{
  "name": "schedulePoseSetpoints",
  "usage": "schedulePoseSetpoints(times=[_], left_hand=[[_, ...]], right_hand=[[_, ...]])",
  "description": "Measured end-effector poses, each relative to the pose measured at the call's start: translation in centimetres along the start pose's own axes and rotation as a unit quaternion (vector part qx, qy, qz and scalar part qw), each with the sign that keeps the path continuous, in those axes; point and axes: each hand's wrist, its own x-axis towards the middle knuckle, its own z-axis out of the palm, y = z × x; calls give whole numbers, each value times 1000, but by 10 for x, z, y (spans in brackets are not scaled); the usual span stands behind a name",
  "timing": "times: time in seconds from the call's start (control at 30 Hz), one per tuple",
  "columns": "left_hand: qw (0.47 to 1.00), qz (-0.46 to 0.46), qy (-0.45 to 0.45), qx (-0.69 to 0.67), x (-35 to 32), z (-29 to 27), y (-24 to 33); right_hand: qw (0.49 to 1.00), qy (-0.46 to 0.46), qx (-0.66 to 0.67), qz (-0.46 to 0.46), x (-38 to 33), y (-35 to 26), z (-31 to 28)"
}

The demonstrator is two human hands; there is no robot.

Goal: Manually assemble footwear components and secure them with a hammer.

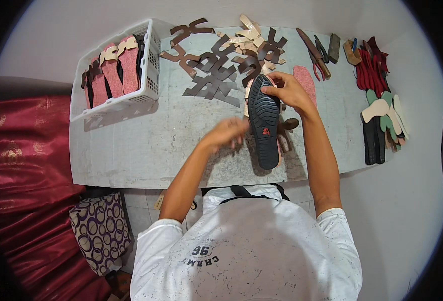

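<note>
A sandal [264, 113] is held up over the near middle of the table, its ridged black sole facing me. Along its edge shows a sliver of pink, and a cream strap sticks out on the left. My right hand [292, 94] grips the sandal's upper end, thumb on the sole and fingers behind. Left of the sandal, my left hand [230, 134] is smeared by motion, close to its edge; whether it touches cannot be made out. A brown rounded object [291, 123] lies partly hidden behind the sandal. Just right of my right hand is a pink insole [306, 83].
A white plastic basket [154, 75] of pink sandals stands at the left. Brown straps [216, 72] and cream straps [249, 32] lie scattered at the back. Pliers [318, 70], a grey block [334, 48], red straps [371, 70] and a pile of soles [374, 135] are on the right.
</note>
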Motion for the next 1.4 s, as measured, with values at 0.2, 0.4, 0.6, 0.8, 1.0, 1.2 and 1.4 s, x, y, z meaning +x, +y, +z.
schedulePoseSetpoints(times=[0.2, 0.4, 0.6, 0.8, 1.0, 1.2, 1.4], left_hand=[[963, 184, -196, -27, -6, 80, -30], [906, 97, -174, -374, 7, 112, -27], [935, 159, -149, -280, -4, 111, -21], [963, 263, -62, -12, -37, 76, 1], [906, 326, 134, 232, -84, 34, 31], [820, 370, 281, 333, -111, -18, 20], [761, 323, 389, 408, -140, -56, 10]], right_hand=[[999, 32, 13, -15, -3, -1, -1], [997, 67, 37, -20, -3, -4, 5], [977, 167, -67, -116, -16, -2, -3], [949, 238, -142, -153, -59, -76, -11], [975, 154, 112, -113, -67, -116, 15], [961, 41, 248, -118, -54, -132, 57], [949, -22, 303, -77, -22, -144, 90]])
